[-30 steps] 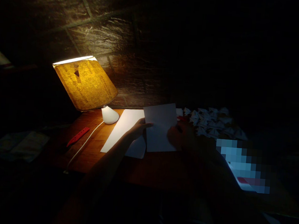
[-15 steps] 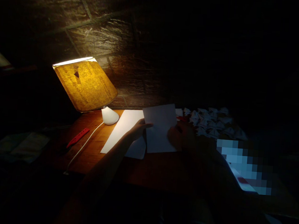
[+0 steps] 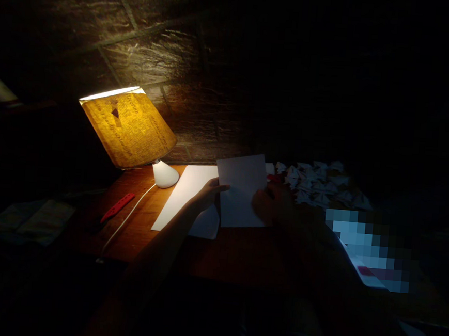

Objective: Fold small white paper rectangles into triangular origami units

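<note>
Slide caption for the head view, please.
Near a lit lamp, the left hand holds a white sheet, the right hand at its right edge, folded-looking white pieces lying farther right.

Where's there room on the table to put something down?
Bare wood shows on the table between the white lamp cord and the flat white paper. The near side of the held sheet looks bare too, but dim. Folded paper pieces crowd the back right.
</note>
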Available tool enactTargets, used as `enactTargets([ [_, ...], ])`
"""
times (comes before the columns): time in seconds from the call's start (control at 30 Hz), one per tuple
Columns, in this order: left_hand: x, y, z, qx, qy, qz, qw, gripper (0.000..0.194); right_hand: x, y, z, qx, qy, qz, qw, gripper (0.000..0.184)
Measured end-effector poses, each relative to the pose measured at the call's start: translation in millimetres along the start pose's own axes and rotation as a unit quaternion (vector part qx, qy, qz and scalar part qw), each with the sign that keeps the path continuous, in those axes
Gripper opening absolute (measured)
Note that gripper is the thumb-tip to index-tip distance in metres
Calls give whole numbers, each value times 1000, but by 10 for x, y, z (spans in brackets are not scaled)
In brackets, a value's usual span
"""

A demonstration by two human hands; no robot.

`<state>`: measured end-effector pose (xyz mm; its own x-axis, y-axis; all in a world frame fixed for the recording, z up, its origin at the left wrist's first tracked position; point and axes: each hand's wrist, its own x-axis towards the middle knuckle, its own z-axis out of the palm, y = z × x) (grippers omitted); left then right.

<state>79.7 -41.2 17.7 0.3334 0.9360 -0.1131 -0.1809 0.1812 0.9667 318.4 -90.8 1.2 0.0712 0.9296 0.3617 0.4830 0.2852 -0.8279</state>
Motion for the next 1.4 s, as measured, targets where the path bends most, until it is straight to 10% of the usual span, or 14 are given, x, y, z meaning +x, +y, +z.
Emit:
enactTargets([
  [1.4,30,-52,-11,6,49,-16,999,37,-25,-68,-14,-4,-41,15,999,19],
])
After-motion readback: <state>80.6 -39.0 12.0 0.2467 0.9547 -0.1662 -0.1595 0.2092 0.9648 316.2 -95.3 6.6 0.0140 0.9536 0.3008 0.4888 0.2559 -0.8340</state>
